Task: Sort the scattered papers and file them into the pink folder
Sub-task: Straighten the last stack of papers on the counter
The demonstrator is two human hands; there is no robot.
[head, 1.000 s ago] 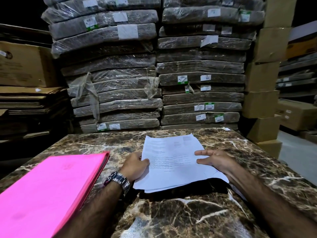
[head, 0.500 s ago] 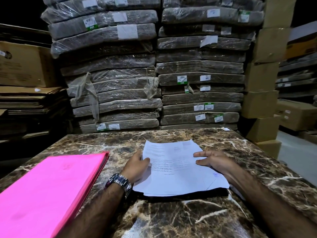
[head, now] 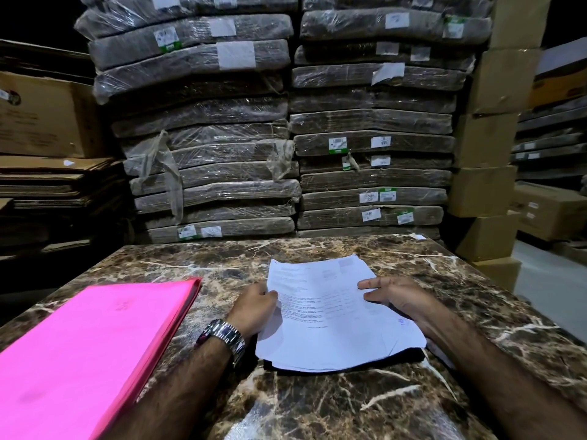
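Observation:
A stack of white printed papers [head: 330, 315] lies on the brown marble table [head: 349, 404], its near edge lifted a little off the surface. My left hand [head: 254, 308], with a metal watch on the wrist, pinches the stack's left edge. My right hand [head: 395, 295] holds the right edge, fingers laid across the top sheet. The pink folder [head: 85, 354] lies closed at the table's left, apart from the papers. A further sheet corner [head: 440, 357] shows under my right forearm.
Behind the table rise two tall stacks of plastic-wrapped flat cardboard bundles [head: 286, 138]. Cardboard boxes [head: 489, 154] stand stacked at the right, and flattened cartons [head: 54, 182] at the left. A floor aisle [head: 552, 281] runs along the table's right side.
Both hands have drawn the paper stack slightly nearer and squared it. The folder has not moved.

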